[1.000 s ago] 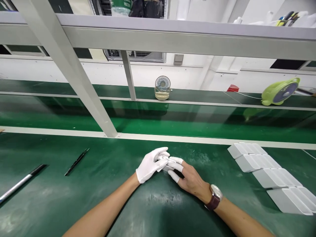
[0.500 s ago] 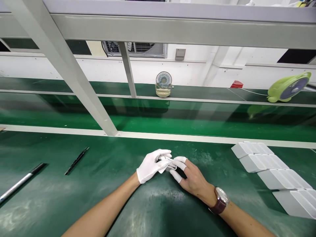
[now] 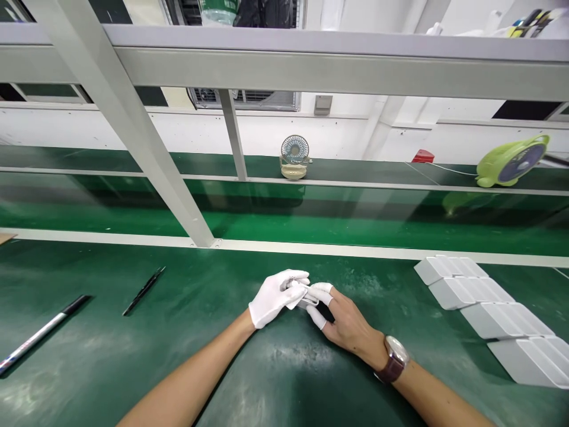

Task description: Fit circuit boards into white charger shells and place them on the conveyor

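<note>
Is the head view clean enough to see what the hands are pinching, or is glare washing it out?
Head view: the small white part blends into the gloved left hand and the right hand, so its shape is unclear; overhead light leaves pale glare on the green mat; wide-lens distortion slants the grey frame post.

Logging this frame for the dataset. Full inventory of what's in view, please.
small white part: 1, white, pinched between both hands above the green bench
white boxes: about 4, overlapping in a row, right side of the bench
pen: 1, silver and black, far left on the bench
black tool: 1, thin, left of centre on the bench
small fan: 1, blue-grey on a cream base, far ledge
green fan: 1, lime green, far ledge at right
red item: 1, far ledge, too small to identify
frame: grey beams overhead
bench: green
wristwatch: 1, brown strap, right wrist
left hand: white glove
right hand: bare, white finger cots
</note>
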A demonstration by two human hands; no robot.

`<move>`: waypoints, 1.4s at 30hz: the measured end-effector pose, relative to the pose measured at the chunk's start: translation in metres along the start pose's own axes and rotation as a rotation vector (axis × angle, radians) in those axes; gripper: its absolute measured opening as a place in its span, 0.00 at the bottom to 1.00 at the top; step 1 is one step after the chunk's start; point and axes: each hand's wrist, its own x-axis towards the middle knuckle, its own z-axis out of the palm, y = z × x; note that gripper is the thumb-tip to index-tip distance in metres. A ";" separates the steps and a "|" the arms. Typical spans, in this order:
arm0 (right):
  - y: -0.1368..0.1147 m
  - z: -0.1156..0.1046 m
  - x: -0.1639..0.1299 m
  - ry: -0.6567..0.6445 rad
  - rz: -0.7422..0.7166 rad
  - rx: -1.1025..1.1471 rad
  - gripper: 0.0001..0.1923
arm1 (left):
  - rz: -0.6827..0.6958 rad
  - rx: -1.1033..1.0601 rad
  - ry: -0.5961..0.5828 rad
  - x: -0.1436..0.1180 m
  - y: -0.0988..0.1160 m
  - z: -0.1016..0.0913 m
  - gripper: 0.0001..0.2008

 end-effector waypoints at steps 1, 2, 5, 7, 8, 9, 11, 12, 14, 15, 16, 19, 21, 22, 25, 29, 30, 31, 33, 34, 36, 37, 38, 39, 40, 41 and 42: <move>0.000 0.000 0.000 0.001 0.008 0.011 0.23 | -0.003 -0.002 0.003 0.000 0.001 0.000 0.26; 0.000 -0.001 0.000 0.009 0.015 0.023 0.24 | -0.004 -0.004 0.005 0.000 0.003 0.001 0.26; 0.000 -0.003 -0.001 0.036 0.022 0.019 0.24 | 0.008 -0.001 0.003 -0.001 0.006 0.002 0.25; -0.001 -0.003 -0.001 0.014 0.014 -0.005 0.21 | 0.016 0.009 -0.003 -0.001 0.008 0.002 0.25; -0.002 -0.003 -0.001 -0.001 0.010 -0.003 0.20 | 0.015 0.016 -0.005 -0.001 0.009 0.002 0.26; -0.002 -0.003 -0.001 -0.012 0.009 0.019 0.19 | 0.012 0.024 -0.006 -0.001 0.009 0.002 0.26; 0.000 -0.002 0.001 0.002 0.059 0.180 0.16 | 0.007 0.029 0.002 0.000 0.009 0.001 0.26; 0.002 -0.001 0.001 0.027 0.130 0.319 0.14 | 0.018 0.029 0.007 0.001 0.009 0.001 0.26; 0.007 0.001 0.004 0.091 0.312 0.604 0.11 | 0.077 0.031 0.029 0.002 0.006 0.003 0.27; 0.010 0.001 0.005 0.121 0.397 0.718 0.12 | 0.114 0.046 0.050 0.002 0.004 0.005 0.28; 0.014 0.001 0.006 0.142 0.463 0.799 0.14 | 0.146 0.087 0.069 0.002 0.002 0.007 0.31; 0.023 -0.001 0.008 0.128 0.566 0.928 0.20 | 0.206 0.359 0.122 -0.001 -0.004 0.017 0.42; 0.026 -0.002 0.009 0.083 0.621 1.007 0.21 | 0.247 0.556 0.157 -0.004 -0.007 0.023 0.38; 0.025 -0.002 0.009 0.057 0.645 1.038 0.21 | 0.268 0.618 0.176 -0.005 -0.008 0.025 0.33; 0.023 -0.002 0.010 0.001 0.702 1.096 0.22 | 0.314 0.686 0.221 -0.008 -0.008 0.028 0.26; 0.019 -0.002 0.010 -0.013 0.728 1.115 0.23 | 0.333 0.716 0.229 -0.008 -0.008 0.027 0.26; 0.018 -0.002 0.010 -0.012 0.727 1.114 0.23 | 0.334 0.727 0.222 -0.008 -0.008 0.027 0.26; 0.018 -0.002 0.010 -0.011 0.726 1.111 0.23 | 0.335 0.737 0.216 -0.008 -0.007 0.027 0.26; 0.018 -0.002 0.010 -0.013 0.724 1.102 0.24 | 0.334 0.750 0.210 -0.008 -0.007 0.026 0.27; 0.018 -0.002 0.009 -0.015 0.723 1.095 0.24 | 0.333 0.754 0.207 -0.008 -0.007 0.026 0.27; 0.018 -0.002 0.008 -0.022 0.719 1.080 0.25 | 0.330 0.756 0.199 -0.008 -0.007 0.026 0.26; 0.018 -0.002 0.008 -0.025 0.715 1.071 0.24 | 0.328 0.752 0.195 -0.009 -0.006 0.026 0.25; 0.018 -0.002 0.007 -0.029 0.710 1.061 0.24 | 0.327 0.745 0.194 -0.009 -0.006 0.026 0.26; 0.018 -0.002 0.007 -0.030 0.704 1.050 0.24 | 0.326 0.737 0.196 -0.010 -0.006 0.026 0.26; 0.019 -0.002 0.006 -0.029 0.696 1.037 0.24 | 0.323 0.731 0.194 -0.010 -0.005 0.025 0.26; 0.019 -0.002 0.006 -0.022 0.686 1.022 0.23 | 0.318 0.722 0.189 -0.010 -0.005 0.024 0.27; 0.020 -0.002 0.006 -0.010 0.672 1.005 0.22 | 0.309 0.709 0.175 -0.010 -0.004 0.023 0.28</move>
